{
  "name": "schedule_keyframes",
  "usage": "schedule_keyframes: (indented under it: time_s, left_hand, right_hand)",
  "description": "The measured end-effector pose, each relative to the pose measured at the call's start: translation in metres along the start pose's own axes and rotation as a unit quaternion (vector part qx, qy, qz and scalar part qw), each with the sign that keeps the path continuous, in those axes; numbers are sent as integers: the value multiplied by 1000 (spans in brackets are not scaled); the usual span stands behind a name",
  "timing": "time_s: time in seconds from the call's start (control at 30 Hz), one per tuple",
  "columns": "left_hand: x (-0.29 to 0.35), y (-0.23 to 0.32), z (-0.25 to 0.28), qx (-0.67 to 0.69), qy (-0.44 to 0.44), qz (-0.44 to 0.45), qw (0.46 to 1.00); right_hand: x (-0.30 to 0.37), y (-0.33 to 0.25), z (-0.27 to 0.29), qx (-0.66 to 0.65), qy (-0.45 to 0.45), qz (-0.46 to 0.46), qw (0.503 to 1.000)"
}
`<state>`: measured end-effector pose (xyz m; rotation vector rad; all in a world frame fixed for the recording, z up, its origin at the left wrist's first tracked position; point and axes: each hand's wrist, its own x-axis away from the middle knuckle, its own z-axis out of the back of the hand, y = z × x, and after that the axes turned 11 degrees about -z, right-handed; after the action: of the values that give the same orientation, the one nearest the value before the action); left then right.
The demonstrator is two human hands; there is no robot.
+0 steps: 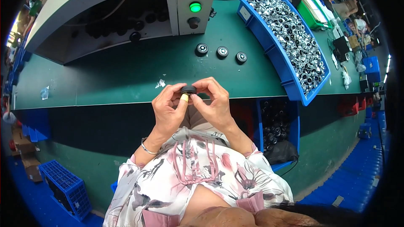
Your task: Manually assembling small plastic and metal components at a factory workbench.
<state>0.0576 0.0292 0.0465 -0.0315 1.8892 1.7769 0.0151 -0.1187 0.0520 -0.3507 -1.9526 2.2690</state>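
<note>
Between both my hands, just over the table's front edge, is a small round black wheel-like part [188, 89]. My left hand [167, 107] pinches it from the left, the thumb wrapped in yellow tape pressed at its underside. From the right my right hand [213, 103] grips it with thumb and fingers. Beyond my hands, three similar black round parts with pale centres stand in a row on the green tabletop: a left one [201, 49], a middle one [222, 52] and a right one [241, 57].
A grey machine [185, 25] with red and green lights and a dark opening stands at back left. To the right, a blue bin [269, 54] holds many shiny clear-and-black parts. Below the table edge sits another blue bin [296, 132] with black parts. Green trays [309, 13] stand farther back.
</note>
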Motion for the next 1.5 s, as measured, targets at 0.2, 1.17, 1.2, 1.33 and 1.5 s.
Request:
schedule_keyframes:
  time_s: [0.2,1.17,1.2,1.33,1.5]
  left_hand:
    - [-4,-1,1,-31,12,4,999]
    - [-39,-2,38,290,-270,326,858]
    - [-38,-1,37,289,-269,326,859]
    - [-28,2,26,320,-230,303,868]
    - [-23,2,18,319,-190,271,888]
  right_hand:
    - [0,3,-3,-18,20,-20,999]
    - [-7,-1,21,87,-52,163,981]
    - [-7,-2,22,85,-51,173,980]
    - [-12,0,28,84,-58,196,975]
    - [-19,6,34,83,-84,200,973]
